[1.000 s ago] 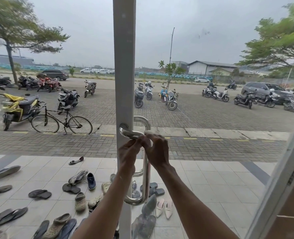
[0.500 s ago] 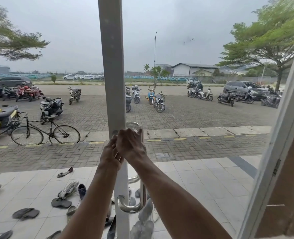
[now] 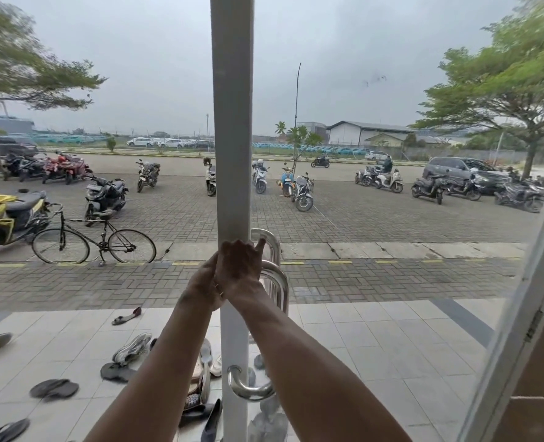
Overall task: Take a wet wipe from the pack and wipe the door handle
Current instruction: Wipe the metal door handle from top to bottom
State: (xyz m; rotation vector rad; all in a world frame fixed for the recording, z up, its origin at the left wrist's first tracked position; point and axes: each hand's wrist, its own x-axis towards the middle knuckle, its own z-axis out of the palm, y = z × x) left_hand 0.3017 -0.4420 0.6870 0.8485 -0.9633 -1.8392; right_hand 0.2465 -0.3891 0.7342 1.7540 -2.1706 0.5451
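A polished steel door handle (image 3: 278, 283) is fixed to the white door frame (image 3: 232, 122) of a glass door, and its lower bend (image 3: 248, 390) shows below my arms. My right hand (image 3: 240, 267) lies over the handle's upper end by the frame, back towards me, fingers curled there and one fingertip raised against the top curve. My left hand (image 3: 203, 280) sits just left of it, pressed against it and partly hidden behind it. No wet wipe or pack shows; anything in my palms is hidden.
A second door leaf (image 3: 519, 314) with a hinge stands open at the right. Beyond the glass lie several sandals and shoes (image 3: 130, 349) on white tiles, a bicycle (image 3: 93, 242), parked scooters and a paved lot.
Both hands have slid from the handle's upper crossbar towards the frame end, and my right hand now overlaps my left. The view swung left and then back.
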